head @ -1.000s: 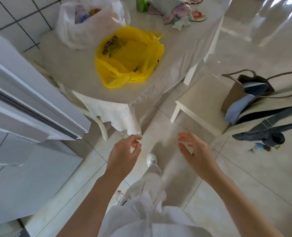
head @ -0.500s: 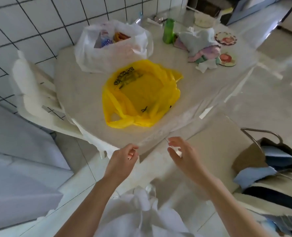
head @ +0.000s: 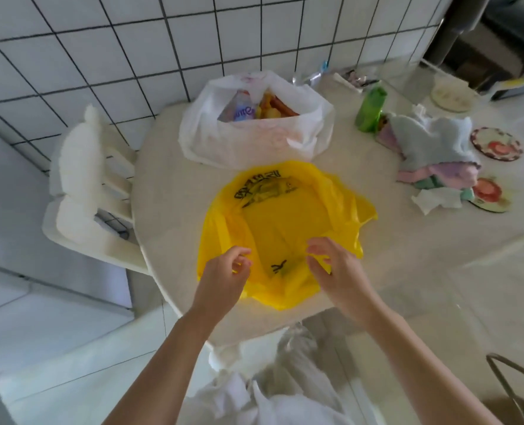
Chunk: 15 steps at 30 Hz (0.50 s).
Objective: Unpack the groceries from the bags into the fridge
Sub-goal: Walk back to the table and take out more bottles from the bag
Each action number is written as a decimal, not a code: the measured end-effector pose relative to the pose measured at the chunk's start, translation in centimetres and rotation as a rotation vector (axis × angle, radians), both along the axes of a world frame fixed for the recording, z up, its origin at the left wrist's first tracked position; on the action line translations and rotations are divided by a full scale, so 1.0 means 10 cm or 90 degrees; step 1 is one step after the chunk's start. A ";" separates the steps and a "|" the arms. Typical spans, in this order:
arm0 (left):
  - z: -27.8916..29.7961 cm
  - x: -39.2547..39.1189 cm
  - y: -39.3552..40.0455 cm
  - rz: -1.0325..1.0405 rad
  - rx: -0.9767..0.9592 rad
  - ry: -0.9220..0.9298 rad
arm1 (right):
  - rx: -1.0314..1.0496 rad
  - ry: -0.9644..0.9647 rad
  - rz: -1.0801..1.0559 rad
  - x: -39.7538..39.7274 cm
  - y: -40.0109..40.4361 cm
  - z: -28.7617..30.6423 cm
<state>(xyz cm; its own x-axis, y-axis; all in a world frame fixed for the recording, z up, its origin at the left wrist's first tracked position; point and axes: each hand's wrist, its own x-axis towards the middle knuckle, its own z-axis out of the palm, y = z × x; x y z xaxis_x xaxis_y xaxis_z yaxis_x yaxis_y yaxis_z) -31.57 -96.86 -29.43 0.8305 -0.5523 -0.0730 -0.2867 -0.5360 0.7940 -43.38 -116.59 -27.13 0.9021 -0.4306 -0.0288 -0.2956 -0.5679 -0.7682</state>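
Note:
A yellow plastic bag (head: 282,216) lies flattened and open on the round white table (head: 168,194); I see nothing inside it. Behind it stands a white plastic bag (head: 254,139) with its mouth open, showing a purple-labelled packet (head: 240,110) and orange and yellow food. My left hand (head: 223,277) hovers over the yellow bag's near left rim, fingers curled and apart. My right hand (head: 334,268) is over the near right rim, fingertips at the plastic; no firm grip shows.
A green bottle (head: 371,108) stands behind right of the white bag. Folded cloths (head: 432,157), a crumpled tissue and round coasters (head: 496,144) lie on the table's right. A white chair (head: 85,185) stands left against the tiled wall. A bag handle (head: 506,381) shows at bottom right.
I have stepped up to the table and the view has swung up from the floor. Both hands rose from below the table's edge to the yellow bag's near rim.

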 end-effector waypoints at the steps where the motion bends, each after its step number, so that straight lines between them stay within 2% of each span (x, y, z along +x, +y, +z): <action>1: 0.00 0.12 -0.16 0.021 -0.003 0.000 | -0.004 0.000 0.014 0.15 -0.19 0.02; 15: 0.26 1.57 -1.73 0.086 0.043 -0.045 | -0.044 -0.005 0.130 1.88 -1.93 0.20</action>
